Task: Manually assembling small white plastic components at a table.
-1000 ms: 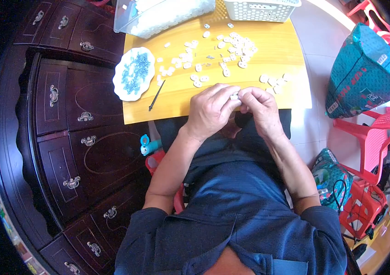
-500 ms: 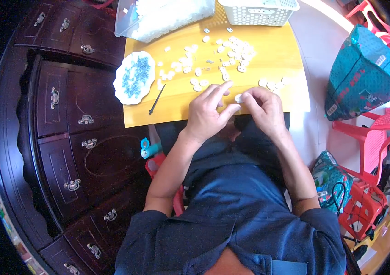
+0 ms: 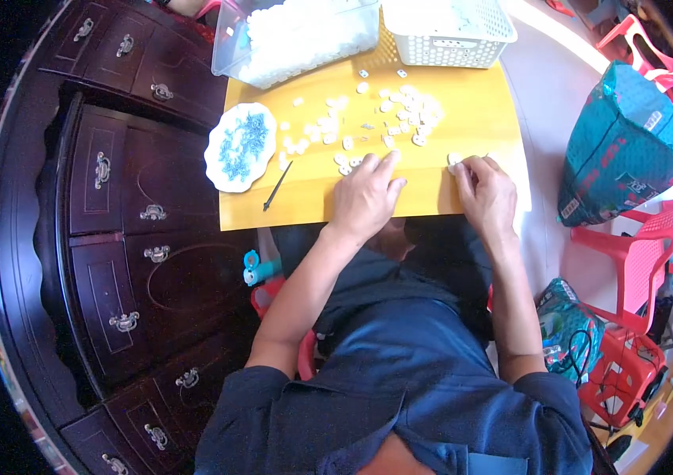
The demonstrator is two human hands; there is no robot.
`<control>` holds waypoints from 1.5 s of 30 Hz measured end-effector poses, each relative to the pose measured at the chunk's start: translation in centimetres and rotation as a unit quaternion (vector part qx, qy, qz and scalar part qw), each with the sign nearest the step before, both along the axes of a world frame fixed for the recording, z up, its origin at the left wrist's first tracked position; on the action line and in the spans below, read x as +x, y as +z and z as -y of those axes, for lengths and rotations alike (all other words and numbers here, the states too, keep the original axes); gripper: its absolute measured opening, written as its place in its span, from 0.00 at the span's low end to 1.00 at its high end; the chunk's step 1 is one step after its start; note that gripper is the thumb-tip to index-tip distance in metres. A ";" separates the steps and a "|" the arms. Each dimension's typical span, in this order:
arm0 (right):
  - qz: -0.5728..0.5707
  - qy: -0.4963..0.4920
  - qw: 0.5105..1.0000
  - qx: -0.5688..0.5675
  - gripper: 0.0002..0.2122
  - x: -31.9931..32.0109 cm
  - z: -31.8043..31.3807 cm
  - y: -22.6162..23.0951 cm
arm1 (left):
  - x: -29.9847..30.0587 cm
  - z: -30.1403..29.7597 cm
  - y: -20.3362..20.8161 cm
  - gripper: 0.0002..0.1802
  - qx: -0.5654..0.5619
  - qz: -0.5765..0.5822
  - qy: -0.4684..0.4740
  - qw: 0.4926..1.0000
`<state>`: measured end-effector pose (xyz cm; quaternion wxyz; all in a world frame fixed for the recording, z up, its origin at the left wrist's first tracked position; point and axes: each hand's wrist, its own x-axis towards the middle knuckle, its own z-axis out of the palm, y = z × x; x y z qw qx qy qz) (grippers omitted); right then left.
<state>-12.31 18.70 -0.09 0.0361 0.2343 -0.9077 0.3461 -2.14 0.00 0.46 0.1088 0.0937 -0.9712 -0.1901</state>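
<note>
My left hand (image 3: 365, 194) rests low over the front middle of the table, fingers stretched out and apart, with nothing seen in them. Its index fingertip is close to a small white piece (image 3: 389, 142) at the edge of a scattered group. Farther right, my right hand (image 3: 488, 194) is lowered to the tabletop with its fingers curled and thumb drawn in. At its fingertips is a small white piece (image 3: 453, 158); the fingers cover others there. Several loose white pieces show two dark holes, like the ones (image 3: 342, 160) left of my left hand. Small dark slivers (image 3: 367, 127) lie among them.
A scalloped white plate (image 3: 220, 174) with small blue bits and a thin dark pointed tool (image 3: 276, 188) lie at the left of the yellow table (image 3: 305, 212). A clear bin (image 3: 297, 67) of white pieces and a perforated white basket (image 3: 451, 51) stand at the back.
My right hand has moved right, from beside my left hand with a white piece to the group at the table's right. My left hand has shifted slightly; the view has tilted a little.
</note>
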 end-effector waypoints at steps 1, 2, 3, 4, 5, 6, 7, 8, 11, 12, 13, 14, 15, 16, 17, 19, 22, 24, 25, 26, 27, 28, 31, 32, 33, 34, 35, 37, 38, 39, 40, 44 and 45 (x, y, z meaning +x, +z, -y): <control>-0.009 -0.001 1.000 -0.009 0.08 0.0 0.0 -0.1 | 0.2 0.0 0.0 0.25 -0.001 0.004 -0.010 1.000; -0.009 -0.001 1.000 -0.010 0.08 0.0 0.1 -0.1 | 0.3 0.0 0.0 0.26 -0.002 0.008 -0.019 1.000; -0.011 -0.005 1.000 -0.016 0.07 0.0 0.1 -0.2 | 0.3 0.1 0.0 0.26 -0.002 0.008 -0.019 1.000; -0.012 -0.009 1.000 -0.022 0.07 0.0 0.1 -0.2 | 0.3 0.1 0.1 0.27 0.008 -0.011 -0.013 1.000; -0.012 -0.008 1.000 -0.023 0.07 0.0 0.1 -0.2 | 0.2 0.1 0.1 0.27 0.018 -0.030 -0.007 0.999; -0.016 -0.009 1.000 -0.022 0.07 0.0 0.1 -0.1 | 0.0 0.3 0.1 0.27 0.017 -0.030 -0.005 0.999; -0.019 -0.009 1.000 -0.022 0.06 0.0 0.1 -0.1 | -0.4 0.6 0.0 0.26 0.005 -0.025 0.002 1.000; -0.020 -0.008 1.000 -0.022 0.06 0.0 0.0 -0.2 | -0.7 0.7 0.0 0.25 -0.007 -0.020 0.009 1.000; -0.021 -0.012 0.999 -0.024 0.06 0.0 0.1 -0.3 | -1.1 1.0 0.0 0.22 -0.025 0.012 0.007 1.000; -0.020 -0.016 0.999 -0.042 0.05 0.1 0.1 -0.1 | -1.1 1.0 -0.2 0.22 -0.026 0.012 0.007 1.000; -0.019 -0.019 0.998 -0.061 0.04 0.2 0.2 0.1 | -1.0 1.0 -0.6 0.23 -0.026 0.013 0.010 1.000; -0.018 -0.018 0.998 -0.062 0.04 0.3 0.4 0.4 | -0.9 1.1 -0.8 0.23 -0.025 0.015 0.013 0.999; -0.023 -0.012 0.996 -0.080 0.04 0.4 0.5 0.7 | -0.7 1.0 -0.7 0.23 -0.025 0.016 0.013 0.999; -0.028 -0.006 0.995 -0.097 0.03 0.5 0.6 0.8 | -0.4 1.0 -0.5 0.23 -0.031 0.010 0.014 0.999; -0.027 -0.005 0.995 -0.097 0.03 0.7 0.7 0.7 | 0.0 0.9 -0.3 0.22 -0.037 0.003 0.016 0.999; -0.026 0.021 0.991 -0.131 0.03 0.9 0.8 0.6 | 0.7 1.0 -0.2 0.20 -0.036 -0.007 0.008 0.999; -0.025 0.038 0.989 -0.140 0.03 1.3 1.1 0.6 | 2.3 1.1 -0.4 0.19 -0.038 -0.024 0.001 0.999; -0.018 0.048 0.988 -0.148 0.03 1.6 1.4 0.7 | 3.4 1.1 -0.3 0.19 -0.037 -0.029 0.000 0.999; -0.013 0.056 0.986 -0.156 0.04 1.7 1.5 0.8 | 3.8 0.9 -0.1 0.21 -0.040 -0.028 -0.009 0.999; -0.012 0.056 0.986 -0.154 0.04 1.8 1.5 0.6 | 4.2 0.8 0.0 0.22 -0.043 -0.027 -0.018 0.999; -0.018 0.064 0.986 -0.154 0.03 1.9 1.7 0.5 | 4.7 0.7 0.0 0.22 -0.042 -0.026 -0.016 0.999; -0.024 0.072 0.985 -0.153 0.03 2.0 1.8 0.4 | 5.1 0.5 -0.1 0.23 -0.032 -0.045 -0.036 0.998; -0.008 0.090 0.984 -0.157 0.03 2.4 2.1 0.4 | 5.5 0.3 -0.8 0.24 -0.020 -0.085 -0.063 0.994; -0.007 0.091 0.984 -0.155 0.03 2.5 2.2 0.3 | 5.5 0.3 -1.5 0.19 -0.035 -0.111 -0.068 0.991; -0.004 0.098 0.983 -0.154 0.03 2.6 2.3 0.3 | 5.5 0.3 -2.1 0.15 -0.051 -0.137 -0.073 0.987; -0.001 0.105 0.983 -0.153 0.03 2.7 2.4 0.3 | 5.5 0.3 -2.6 0.15 -0.050 -0.137 -0.072 0.987; -0.001 0.105 0.983 -0.153 0.03 2.9 2.4 0.2 | 5.5 0.3 -3.1 0.11 -0.057 -0.159 -0.080 0.982; 0.004 0.117 0.980 -0.160 0.03 3.1 2.6 0.1 | 5.4 0.1 -3.4 0.07 -0.064 -0.181 -0.090 0.977; 0.004 0.116 0.980 -0.160 0.03 3.2 2.6 0.1 | 5.4 -0.1 -3.4 0.06 -0.064 -0.193 -0.091 0.975; 0.020 0.122 0.979 -0.164 0.03 3.3 2.6 0.1 | 5.5 -0.2 -3.5 0.06 -0.065 -0.205 -0.093 0.972; 0.037 0.127 0.977 -0.168 0.02 3.3 2.6 0.1 | 5.5 -0.2 -3.4 0.06 -0.065 -0.204 -0.093 0.972; 0.084 0.135 0.968 -0.193 0.02 3.5 2.6 0.1 | 5.0 -0.3 -2.3 0.06 -0.014 -0.208 -0.092 0.974; 0.105 0.138 0.964 -0.201 0.02 3.6 2.7 0.0 | 4.9 -0.3 -2.0 0.06 -0.007 -0.211 -0.085 0.974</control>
